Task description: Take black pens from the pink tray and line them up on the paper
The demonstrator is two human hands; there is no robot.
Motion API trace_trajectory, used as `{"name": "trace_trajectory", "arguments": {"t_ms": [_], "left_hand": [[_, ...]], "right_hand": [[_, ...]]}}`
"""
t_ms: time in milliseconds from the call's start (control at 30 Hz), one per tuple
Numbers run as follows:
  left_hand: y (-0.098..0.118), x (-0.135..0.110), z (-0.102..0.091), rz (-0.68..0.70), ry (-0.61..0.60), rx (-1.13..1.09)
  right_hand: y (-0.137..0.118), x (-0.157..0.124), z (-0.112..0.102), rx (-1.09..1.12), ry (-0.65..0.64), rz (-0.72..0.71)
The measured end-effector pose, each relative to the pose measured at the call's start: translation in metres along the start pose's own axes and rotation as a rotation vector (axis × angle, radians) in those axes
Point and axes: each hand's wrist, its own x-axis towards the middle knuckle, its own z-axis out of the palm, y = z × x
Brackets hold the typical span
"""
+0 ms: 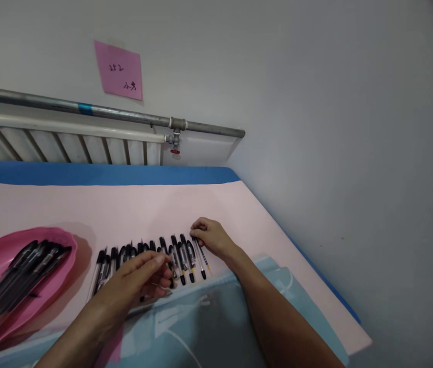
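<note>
Pens in parts lie in a row on the pink table sheet: black pen caps (100,256), clear barrels and refills with yellow ends. At the row's right end, my right hand (211,236) pinches the upper end of a thin pen refill (204,257), whose yellow tip points toward me. Right beside it lies a clear pen barrel (201,266) with a black end. My left hand (145,273) hovers over the middle of the row, fingers loosely curled and apart, with nothing visible in them. It hides several of the pens.
A pink plastic basin (69,255) at the left holds a bundle of black pens (34,266). Light blue plastic (216,312) covers the near edge. Behind the table run a radiator (59,145) and a metal pipe (124,113) with a valve. A wall (335,204) rises on the right.
</note>
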Motion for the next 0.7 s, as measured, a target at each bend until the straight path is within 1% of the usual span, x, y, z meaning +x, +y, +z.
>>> {"name": "trace_trajectory", "arguments": {"t_ms": [67, 300, 400, 567, 633, 700], "left_hand": [[0.001, -0.001, 0.001, -0.004, -0.002, 0.007], [-0.001, -0.001, 0.000, -0.002, -0.012, 0.015], [-0.002, 0.001, -0.001, 0.005, -0.020, 0.010], [-0.003, 0.002, -0.005, 0.012, 0.001, 0.061], [-0.002, 0.002, -0.005, 0.025, 0.006, 0.055], [-0.001, 0.001, -0.004, 0.033, 0.017, 0.044]], "right_hand": [[-0.001, -0.001, 0.001, -0.026, -0.003, 0.004], [-0.005, -0.006, 0.003, -0.098, 0.056, 0.010], [-0.008, -0.008, 0.004, -0.125, 0.070, 0.029], [-0.012, -0.014, 0.003, -0.160, 0.098, 0.069], [-0.014, -0.019, -0.001, -0.215, 0.115, 0.092], [-0.016, -0.028, -0.006, -0.325, 0.111, 0.121]]}}
